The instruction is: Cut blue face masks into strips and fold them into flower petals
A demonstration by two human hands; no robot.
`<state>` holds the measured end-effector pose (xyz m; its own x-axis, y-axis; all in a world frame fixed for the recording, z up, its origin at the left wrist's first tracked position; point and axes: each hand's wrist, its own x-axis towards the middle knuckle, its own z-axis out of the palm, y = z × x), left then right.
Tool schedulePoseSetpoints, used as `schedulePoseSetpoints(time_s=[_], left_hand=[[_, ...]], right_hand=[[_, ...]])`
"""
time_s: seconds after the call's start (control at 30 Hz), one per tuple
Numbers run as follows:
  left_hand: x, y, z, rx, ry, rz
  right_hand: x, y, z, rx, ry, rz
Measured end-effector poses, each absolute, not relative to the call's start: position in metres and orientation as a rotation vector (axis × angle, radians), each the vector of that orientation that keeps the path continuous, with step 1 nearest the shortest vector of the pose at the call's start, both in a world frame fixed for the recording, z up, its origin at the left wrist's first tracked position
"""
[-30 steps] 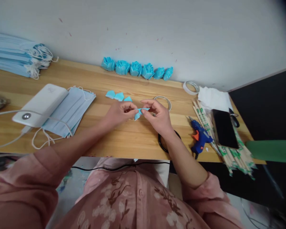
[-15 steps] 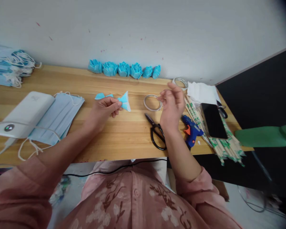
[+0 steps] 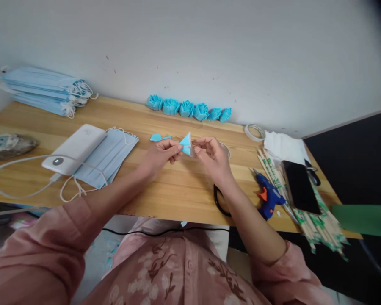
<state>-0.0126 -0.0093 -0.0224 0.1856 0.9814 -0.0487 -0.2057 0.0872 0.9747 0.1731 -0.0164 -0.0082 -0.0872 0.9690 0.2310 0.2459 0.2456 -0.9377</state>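
Note:
My left hand [image 3: 161,156] and my right hand [image 3: 212,157] meet above the middle of the wooden table [image 3: 165,190]. Both pinch a small folded blue piece of mask fabric [image 3: 186,145] held between their fingertips. Just behind the left hand lie two loose blue petal pieces [image 3: 158,137]. A row of several finished blue fabric flowers [image 3: 189,108] stands against the wall. A roll of tape [image 3: 226,149] is partly hidden behind my right hand.
Black scissors [image 3: 219,202] lie under my right wrist. A blue glue gun [image 3: 268,195], bamboo sticks [image 3: 307,207], a black phone [image 3: 299,181], white tissue [image 3: 283,145] and a second tape roll [image 3: 254,131] are at the right. A white power bank [image 3: 75,148] on face masks [image 3: 111,158] and a mask stack [image 3: 44,89] are at the left.
My right hand came back from the tape roll at the right and now pinches the blue piece together with the left hand. The camera view shifted.

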Motion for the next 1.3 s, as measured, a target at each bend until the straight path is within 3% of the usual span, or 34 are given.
schedulePoseSetpoints(time_s=[0.9, 1.3], left_hand=[[-0.010, -0.010, -0.017, 1.219, 1.091, 1.020], [-0.011, -0.011, -0.019, 1.287, 1.130, 0.958]], right_hand=[[0.169, -0.017, -0.023, -1.237, -1.509, 0.882], [0.174, -0.015, -0.019, -1.152, -1.431, 1.084]])
